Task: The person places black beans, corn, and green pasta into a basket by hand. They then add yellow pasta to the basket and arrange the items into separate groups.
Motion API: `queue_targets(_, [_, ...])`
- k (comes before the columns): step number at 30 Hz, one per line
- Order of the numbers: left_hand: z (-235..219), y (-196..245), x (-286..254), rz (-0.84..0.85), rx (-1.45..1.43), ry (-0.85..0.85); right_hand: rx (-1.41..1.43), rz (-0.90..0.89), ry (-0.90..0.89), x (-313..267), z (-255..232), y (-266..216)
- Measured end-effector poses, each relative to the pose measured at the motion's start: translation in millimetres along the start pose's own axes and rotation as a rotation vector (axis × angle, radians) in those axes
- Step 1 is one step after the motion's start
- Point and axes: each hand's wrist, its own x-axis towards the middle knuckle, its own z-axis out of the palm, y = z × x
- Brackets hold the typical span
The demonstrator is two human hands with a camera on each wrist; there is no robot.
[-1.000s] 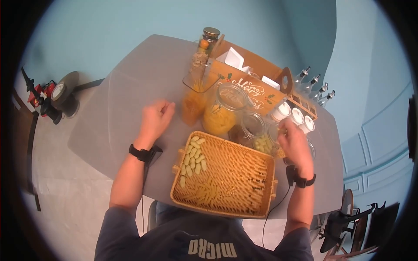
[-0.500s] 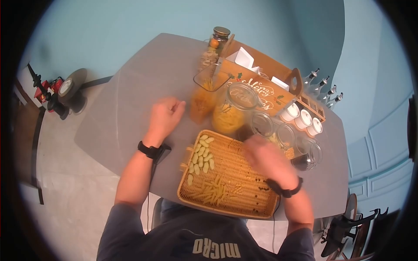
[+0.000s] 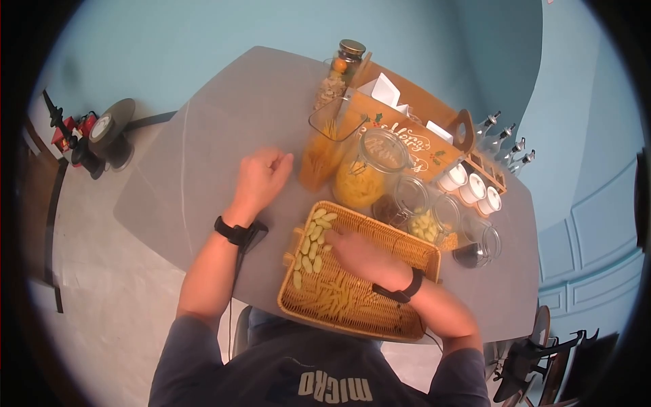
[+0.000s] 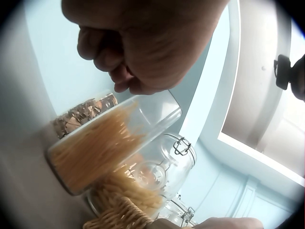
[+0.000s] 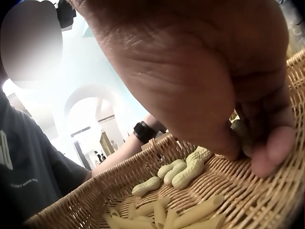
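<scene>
Wicker walls crowd the right hand [image 5: 181, 71], which is lowered into the basket [image 3: 373, 230] at its far left corner, beside the peanuts [image 3: 317, 233]. What looks like a peanut [image 5: 240, 128] is pinched between thumb and fingers, though it is mostly hidden. The hands are held apart; the left hand [image 3: 261, 180] is loosely curled over the bench [image 3: 203, 149], left of the basket, with nothing seen in it.

The likeliest slip is judged to be a nudged row: the peanuts lie loose, so neighbours could be rolled by the knuckles or by an early release. The penne [image 3: 334, 298], heaped in the near part of the basket, could be scattered if the wrist strap [image 3: 407, 292] is dragged low. Behind the basket, the open spaghetti jar [image 3: 317, 163] could be tipped by a careless swing of the left hand, being tall and near it.
</scene>
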Motion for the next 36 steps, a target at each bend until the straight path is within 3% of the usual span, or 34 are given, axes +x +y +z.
queue_targets(3, [1.0,1.0,1.0,0.017,-0.021,0.020,0.015,0.100,-0.036,-13.3,-39.4,-19.8])
queue_targets(6, [-0.6,0.6,2.3,0.067,0.000,0.040,-0.062,0.158,0.076,-35.9,-79.6,-28.2])
queue_targets(8, [-1.0,-0.1,2.8,0.083,0.007,0.045,-0.062,0.126,0.351,-61.5,-104.2,-22.9])
queue_targets(10, [0.6,-0.2,2.7,0.081,0.000,0.043,-0.086,0.292,0.460,-81.7,-137.5,-24.3])
queue_targets(13, [0.8,1.4,2.0,0.034,-0.010,0.012,-0.112,0.395,0.605,-106.1,-165.6,16.8])
queue_targets(18, [4.1,-0.5,0.6,0.056,-0.023,0.013,-0.199,0.482,0.512,-122.5,-160.9,85.2])
queue_targets(21, [4.2,-0.2,1.1,0.078,0.010,0.025,-0.182,0.526,0.514,-117.4,-155.5,87.5])
queue_targets(23, [2.6,-3.0,-0.6,0.093,0.031,0.037,-0.198,0.498,0.568,-110.0,-153.7,74.0])
queue_targets(26, [3.6,-4.1,0.3,0.099,0.038,0.043,-0.262,0.315,0.523,-90.8,-144.7,39.4])
queue_targets(30, [2.4,-2.8,0.9,0.096,0.024,0.046,-0.183,-0.021,0.275,-48.5,-106.1,-10.6])
queue_targets(32, [1.8,-2.8,0.5,0.107,0.030,0.053,-0.203,0.033,0.097,-20.4,-77.2,-19.3])
queue_targets(36, [3.5,-8.7,1.7,0.114,0.030,0.059,-0.142,0.083,0.016,28.8,-46.0,-26.1])
